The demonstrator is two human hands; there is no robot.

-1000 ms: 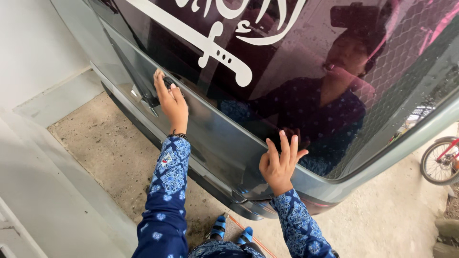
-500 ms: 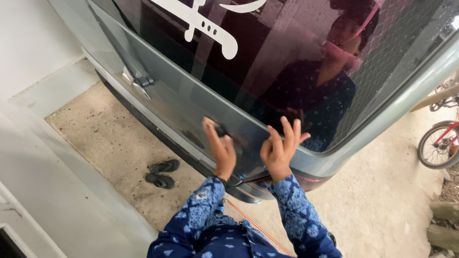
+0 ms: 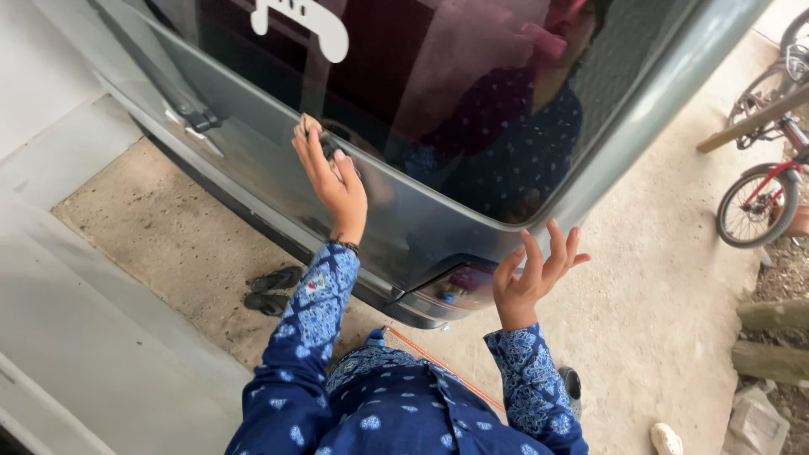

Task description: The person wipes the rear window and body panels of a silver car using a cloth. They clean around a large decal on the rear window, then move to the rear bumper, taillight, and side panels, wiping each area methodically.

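A grey vehicle's rear hatch (image 3: 253, 160) fills the top of the view, with a dark tinted rear window (image 3: 438, 93) that mirrors a person in blue patterned clothes. My left hand (image 3: 335, 179) lies against the lower edge of the glass, pressing a small dark object (image 3: 329, 147) under its fingers. My right hand (image 3: 536, 271) hangs in the air with fingers spread, holding nothing, just right of the tail light (image 3: 459, 286) at the hatch's corner. Both arms wear blue patterned sleeves.
A rear wiper (image 3: 173, 97) lies left of my left hand. A white sticker (image 3: 303, 21) is on the glass. Dark sandals (image 3: 270, 292) lie on the concrete under the bumper. A bicycle (image 3: 758, 202) and logs (image 3: 771, 337) are at right; a white wall (image 3: 50, 67) is at left.
My left hand slid along the glass's lower edge with the dark object, toward the corner and partly back. My right hand lifted off the glass. The view shifted along the hatch.
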